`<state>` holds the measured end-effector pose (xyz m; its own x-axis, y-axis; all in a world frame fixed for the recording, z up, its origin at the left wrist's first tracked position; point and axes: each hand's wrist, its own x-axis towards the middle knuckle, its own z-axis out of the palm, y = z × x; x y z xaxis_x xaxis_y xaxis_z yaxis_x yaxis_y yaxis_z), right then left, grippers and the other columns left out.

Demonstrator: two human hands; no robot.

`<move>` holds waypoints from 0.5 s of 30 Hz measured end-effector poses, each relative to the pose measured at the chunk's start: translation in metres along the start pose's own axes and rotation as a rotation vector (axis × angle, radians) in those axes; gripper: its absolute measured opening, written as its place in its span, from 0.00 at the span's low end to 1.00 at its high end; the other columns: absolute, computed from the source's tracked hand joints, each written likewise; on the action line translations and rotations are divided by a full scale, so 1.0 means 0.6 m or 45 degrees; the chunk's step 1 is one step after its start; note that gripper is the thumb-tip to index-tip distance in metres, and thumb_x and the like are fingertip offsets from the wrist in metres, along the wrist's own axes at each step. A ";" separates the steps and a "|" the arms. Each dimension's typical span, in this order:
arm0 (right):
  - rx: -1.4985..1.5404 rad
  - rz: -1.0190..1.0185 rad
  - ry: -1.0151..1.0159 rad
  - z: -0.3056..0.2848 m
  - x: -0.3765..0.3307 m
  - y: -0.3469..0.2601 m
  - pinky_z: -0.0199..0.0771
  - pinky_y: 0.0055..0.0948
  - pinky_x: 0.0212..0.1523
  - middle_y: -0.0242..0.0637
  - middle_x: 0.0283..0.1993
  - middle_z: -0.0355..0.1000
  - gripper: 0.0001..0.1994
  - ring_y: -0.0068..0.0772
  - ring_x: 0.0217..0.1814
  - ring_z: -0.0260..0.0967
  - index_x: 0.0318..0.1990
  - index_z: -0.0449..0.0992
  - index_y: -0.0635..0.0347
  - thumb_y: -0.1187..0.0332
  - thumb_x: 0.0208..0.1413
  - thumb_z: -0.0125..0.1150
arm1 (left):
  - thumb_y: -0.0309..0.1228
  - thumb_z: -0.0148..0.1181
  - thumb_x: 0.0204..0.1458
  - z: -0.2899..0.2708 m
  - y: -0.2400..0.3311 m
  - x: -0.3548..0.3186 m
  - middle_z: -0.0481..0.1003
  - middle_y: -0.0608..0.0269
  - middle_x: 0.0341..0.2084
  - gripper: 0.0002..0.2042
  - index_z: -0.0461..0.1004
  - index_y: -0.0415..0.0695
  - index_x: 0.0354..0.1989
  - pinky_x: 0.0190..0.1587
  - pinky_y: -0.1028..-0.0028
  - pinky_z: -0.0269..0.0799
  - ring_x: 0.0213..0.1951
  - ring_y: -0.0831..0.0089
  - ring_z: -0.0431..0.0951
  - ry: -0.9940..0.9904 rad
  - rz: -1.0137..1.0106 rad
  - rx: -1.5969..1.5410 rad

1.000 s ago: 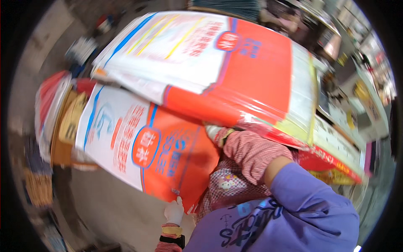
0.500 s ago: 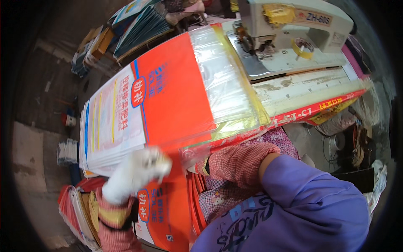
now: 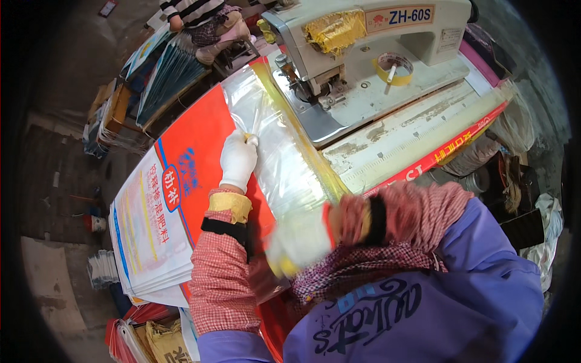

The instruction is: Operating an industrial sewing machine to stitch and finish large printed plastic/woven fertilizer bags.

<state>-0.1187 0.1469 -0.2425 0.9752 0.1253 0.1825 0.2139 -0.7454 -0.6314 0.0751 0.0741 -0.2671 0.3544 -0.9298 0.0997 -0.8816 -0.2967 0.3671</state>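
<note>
Left hand point(image 3: 238, 159), in a white glove, lies flat and palm down on the clear plastic end of a stack of bags point(image 3: 181, 199), fingers together and pressed on the film rather than closed around anything, with a small yellow bit at the fingertips. Right hand point(image 3: 299, 242), also gloved in white, is blurred; it sits at the near edge of the same clear end, and whether its fingers are closed on the film cannot be told. Both forearms wear red checked sleeves, the left one with a yellow cuff and a black band. The stack is orange-red in the middle, white with print toward the far left, and lies across the edge of a worktable point(image 3: 411, 130), its clear end touching the base of a grey sewing machine point(image 3: 363, 42). A roll of yellow tape point(image 3: 392, 63) rests on the machine's bed. Further off at the top, another person point(image 3: 203, 18) in a striped top sits beside a pile of dark green bags point(image 3: 166, 75)
</note>
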 end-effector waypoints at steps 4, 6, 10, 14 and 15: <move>-0.237 0.851 1.059 -0.149 0.035 0.095 0.75 0.43 0.35 0.50 0.32 0.75 0.17 0.52 0.34 0.75 0.32 0.78 0.62 0.54 0.48 0.58 | 0.38 0.54 0.55 -0.003 -0.032 0.004 0.74 0.54 0.25 0.15 0.71 0.35 0.33 0.34 0.67 0.69 0.30 0.63 0.74 0.002 -0.123 -0.560; -0.351 0.979 0.663 -0.195 0.053 0.144 0.72 0.41 0.44 0.51 0.37 0.75 0.20 0.51 0.42 0.74 0.40 0.77 0.61 0.53 0.48 0.57 | 0.37 0.53 0.58 -0.009 -0.035 -0.001 0.73 0.62 0.21 0.14 0.71 0.35 0.32 0.27 0.73 0.68 0.23 0.74 0.72 -0.022 -0.193 -0.869; -0.435 0.933 0.355 -0.200 0.104 0.194 0.72 0.41 0.43 0.52 0.37 0.75 0.22 0.51 0.42 0.74 0.38 0.78 0.61 0.51 0.46 0.57 | 0.37 0.52 0.59 -0.033 -0.027 -0.012 0.71 0.67 0.22 0.12 0.70 0.40 0.33 0.25 0.78 0.69 0.21 0.81 0.69 -0.085 -0.251 -1.225; -0.232 0.888 0.500 -0.169 0.119 0.180 0.72 0.42 0.41 0.49 0.34 0.76 0.19 0.50 0.39 0.75 0.34 0.80 0.59 0.52 0.43 0.60 | 0.42 0.51 0.60 -0.064 -0.024 -0.021 0.72 0.68 0.23 0.15 0.72 0.42 0.34 0.30 0.79 0.72 0.24 0.79 0.73 -0.265 -0.406 -1.581; -0.193 0.740 0.540 -0.164 0.118 0.172 0.72 0.41 0.41 0.49 0.34 0.76 0.20 0.50 0.38 0.74 0.33 0.80 0.59 0.50 0.43 0.60 | 0.43 0.53 0.59 -0.075 -0.027 -0.024 0.72 0.67 0.23 0.16 0.72 0.41 0.30 0.28 0.78 0.71 0.25 0.76 0.74 -0.236 -0.281 -1.522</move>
<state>-0.0334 0.0142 -0.2204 0.8164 -0.5590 0.1451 -0.3714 -0.7005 -0.6094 0.0982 0.1023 -0.2328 0.3239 -0.9309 -0.1689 0.0661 -0.1559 0.9856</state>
